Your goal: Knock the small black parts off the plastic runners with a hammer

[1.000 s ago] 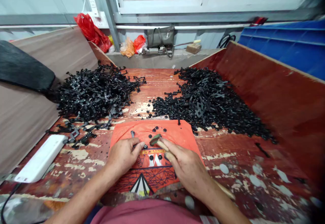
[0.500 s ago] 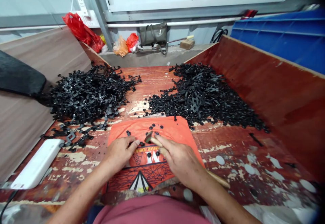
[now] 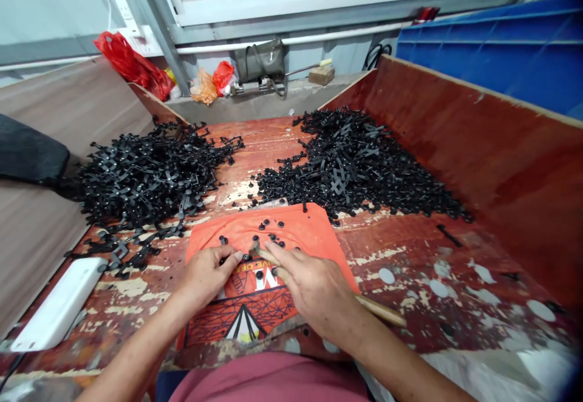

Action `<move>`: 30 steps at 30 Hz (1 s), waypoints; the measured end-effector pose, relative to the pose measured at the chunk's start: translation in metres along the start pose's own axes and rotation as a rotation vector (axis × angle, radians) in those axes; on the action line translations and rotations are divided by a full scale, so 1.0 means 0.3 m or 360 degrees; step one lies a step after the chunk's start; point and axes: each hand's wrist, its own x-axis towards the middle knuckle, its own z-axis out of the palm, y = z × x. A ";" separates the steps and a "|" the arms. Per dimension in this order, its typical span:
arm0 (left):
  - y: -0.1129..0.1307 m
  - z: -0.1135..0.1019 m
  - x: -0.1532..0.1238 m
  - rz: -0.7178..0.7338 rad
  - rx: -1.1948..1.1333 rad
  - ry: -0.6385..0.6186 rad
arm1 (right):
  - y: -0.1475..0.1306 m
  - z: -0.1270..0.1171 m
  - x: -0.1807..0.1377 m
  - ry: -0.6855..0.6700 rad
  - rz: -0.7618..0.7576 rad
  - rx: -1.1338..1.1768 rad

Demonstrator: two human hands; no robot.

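Observation:
My right hand is wrapped around the wooden handle of a small hammer. The hammer's head is close above an orange printed cloth, near my left fingertips. My left hand rests on the cloth with thumb and finger pinched at a small black part, mostly hidden by the fingers. A round black piece lies right by the thumb tip. Several more black button-like pieces are scattered over the cloth.
Heaps of black linked strips and small black parts lie left and right on the worn red table. A white power bank-like box sits at left. Wooden boards flank the table; a blue crate stands behind the right one.
The head view has shifted slightly, moving the scene left. The hammer's head has tilted and lies lower beside the left fingertips. Both hands keep nearly the same places on the cloth.

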 end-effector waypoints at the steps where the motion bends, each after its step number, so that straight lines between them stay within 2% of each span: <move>1: 0.005 -0.004 -0.002 0.0007 0.0014 -0.0009 | -0.010 0.004 0.011 -0.0033 -0.0010 -0.0033; 5: 0.022 -0.022 -0.012 0.0043 0.0115 -0.0055 | -0.033 0.008 0.045 -0.0139 0.0004 -0.0100; 13: -0.009 -0.004 0.003 0.0054 0.0165 0.0095 | -0.029 -0.021 0.062 -0.0177 -0.0007 -0.0067; 18: -0.012 0.003 0.008 0.0031 0.0151 0.0130 | -0.053 -0.073 0.060 0.0030 -0.0073 0.0104; 21: -0.010 0.003 0.004 0.0042 0.0141 0.0152 | -0.061 -0.054 0.048 0.0143 -0.0133 0.0085; 26: -0.018 0.011 0.000 0.0043 0.0204 0.0187 | -0.051 0.003 0.040 -0.0080 -0.0092 -0.0054; 30: -0.017 0.013 -0.003 0.0083 0.0170 0.0200 | -0.051 -0.033 0.046 0.0266 -0.0192 0.0169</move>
